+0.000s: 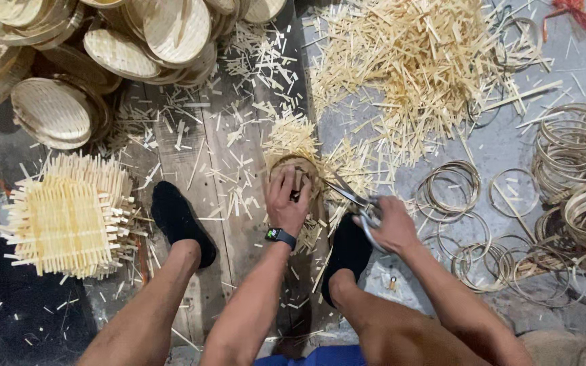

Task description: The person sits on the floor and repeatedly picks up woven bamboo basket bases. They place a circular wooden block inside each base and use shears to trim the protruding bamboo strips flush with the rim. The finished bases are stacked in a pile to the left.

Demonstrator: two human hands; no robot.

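The small round woven bamboo mat (295,177) is mostly hidden under the left hand (286,200), whose fingers press flat on it. Pale cut bamboo strips (401,68) lie behind it, thin bamboo rings (450,186) right. The right hand (391,224) grips grey metal scissors (350,198), whose blades touch the mat's right edge.

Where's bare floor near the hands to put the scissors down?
Barest patch: the grey floor between the offcut heap and the stacked rings, with few slivers. The dark floor below the woven mat stack is also fairly open. Around the left hand and right hand, scraps and loose rings crowd.
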